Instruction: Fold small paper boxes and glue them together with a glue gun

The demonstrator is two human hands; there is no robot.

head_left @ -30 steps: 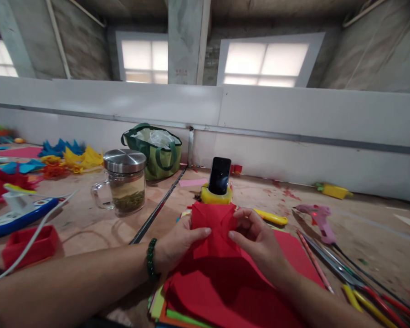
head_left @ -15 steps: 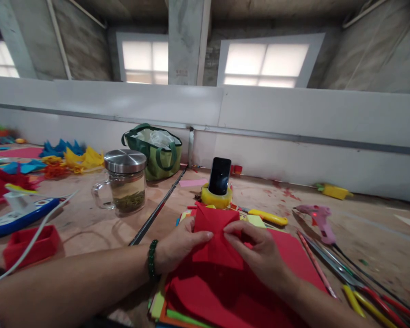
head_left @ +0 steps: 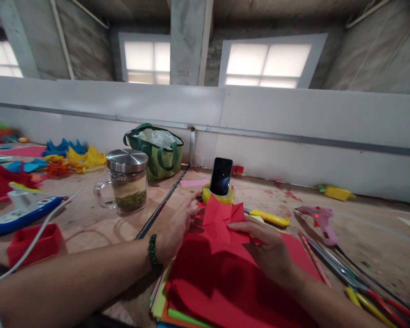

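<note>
A bare concrete room with pale lit windows (head_left: 268,61) rises behind a low white partition (head_left: 314,114), and a worn wooden tabletop (head_left: 99,232) spreads out before it. Near the front of the table, a folded red paper (head_left: 218,225) sits above a stack of coloured sheets (head_left: 191,296) topped with red, its creased flaps standing up at its far edge. The right hand (head_left: 268,243) comes in from four o'clock and pinches the paper's right side, one fingertip lying on its face. The left hand (head_left: 177,225), with a green bead bracelet (head_left: 152,253) at the wrist, is at nine o'clock, fingers bent beside the paper's left edge (whether they grip it, I cannot tell). At twelve o'clock from the paper, a phone (head_left: 221,175) leans upright in a yellow tape roll (head_left: 222,197). A lidded glass mug (head_left: 130,193) stands at ten o'clock, a green bag (head_left: 164,157) just behind it. A yellow cutter (head_left: 271,217) and a pink glue gun (head_left: 323,223) lie toward three o'clock, and scissors (head_left: 343,269) at four.
</note>
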